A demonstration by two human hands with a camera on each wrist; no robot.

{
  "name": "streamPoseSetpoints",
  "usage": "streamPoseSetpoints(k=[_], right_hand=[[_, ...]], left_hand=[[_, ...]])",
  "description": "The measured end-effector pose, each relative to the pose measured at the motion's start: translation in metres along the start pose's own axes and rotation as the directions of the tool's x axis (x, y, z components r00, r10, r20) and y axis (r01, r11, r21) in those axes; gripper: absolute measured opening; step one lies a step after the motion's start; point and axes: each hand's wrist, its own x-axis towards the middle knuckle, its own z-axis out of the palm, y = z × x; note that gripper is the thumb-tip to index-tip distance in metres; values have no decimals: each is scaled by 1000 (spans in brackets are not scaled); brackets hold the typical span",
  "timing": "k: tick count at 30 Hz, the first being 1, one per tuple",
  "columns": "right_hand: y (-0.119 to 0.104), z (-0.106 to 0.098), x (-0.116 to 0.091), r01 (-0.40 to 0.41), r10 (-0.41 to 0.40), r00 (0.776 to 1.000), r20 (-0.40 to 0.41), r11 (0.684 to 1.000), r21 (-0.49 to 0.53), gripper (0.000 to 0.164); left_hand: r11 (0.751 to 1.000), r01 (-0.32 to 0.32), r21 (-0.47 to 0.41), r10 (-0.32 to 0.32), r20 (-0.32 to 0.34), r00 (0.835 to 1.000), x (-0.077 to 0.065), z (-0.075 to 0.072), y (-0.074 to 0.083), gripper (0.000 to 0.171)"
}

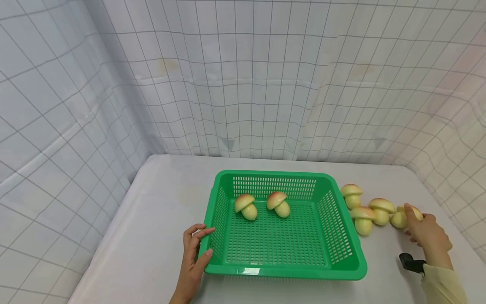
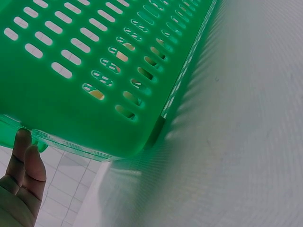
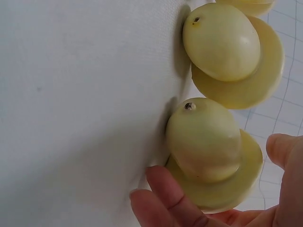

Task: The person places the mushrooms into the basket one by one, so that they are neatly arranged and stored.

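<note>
My left hand (image 1: 191, 257) holds the left rim of a green plastic basket (image 1: 284, 272), its thumb and fingers at the edge. In the left wrist view, fingertips (image 2: 34, 163) meet the rim beside the slotted wall. Two toy mushrooms (image 1: 279, 204) with reddish-yellow caps lie inside the basket. At the far right, my right hand (image 1: 429, 232) reaches around the rightmost mushroom (image 1: 399, 218). The right wrist view has its fingers (image 3: 165, 189) right at that mushroom's cap (image 3: 251, 165), with the thumb (image 3: 279, 149) apart from it.
Several more mushrooms (image 1: 363, 219) stand between the basket's right side and my right hand. A black strap piece (image 1: 411, 262) sticks out at the right wrist. White gridded curtains (image 1: 262, 84) enclose the white table (image 1: 159, 202) at the back and sides.
</note>
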Motion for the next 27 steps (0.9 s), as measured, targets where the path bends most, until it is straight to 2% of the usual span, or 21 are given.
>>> streamPoseSetpoints(k=[5,15,22,27], right_hand=[[3,1,0,4,-4,1000,-6,999,33,105],[6,1,2,-9,12,1000,-19,994,106,108],[9,2,2,31,-24,999,-45,986,164,109],[11,5,3,45,-31,997,-64,972,232,107]], left_hand=[[1000,-9,2,9,-2,1000,0,0,0,40],[1000,17,5,-17,-3,1000,1,0,2,39],[1000,-9,10,9,1,1000,0,0,1,40],[1000,5,15,-5,3,1000,0,-1,2,40]])
